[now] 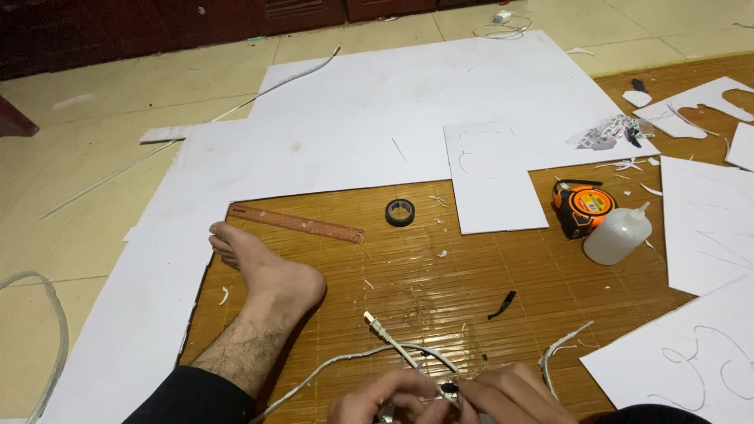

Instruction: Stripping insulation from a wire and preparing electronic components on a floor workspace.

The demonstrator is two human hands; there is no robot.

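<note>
At the bottom edge of the head view, my left hand (375, 399) and my right hand (506, 394) are close together, both pinching a white cable (330, 366). The cable's small metal plug end (373, 321) sticks up and away from my fingers. A small dark object (449, 388) sits between my fingertips; I cannot tell what it is. The cable loops over the bamboo mat (440, 271) in front of my hands. My bare foot (263, 271) rests on the mat to the left.
On the mat lie a brown ruler (297, 223), a black tape roll (400, 212), an orange tape measure (582, 207), a white glue bottle (618, 235) and a black scrap (503, 305). Large white foam boards (377, 126) cover the floor around it; cut white pieces (707, 220) lie right.
</note>
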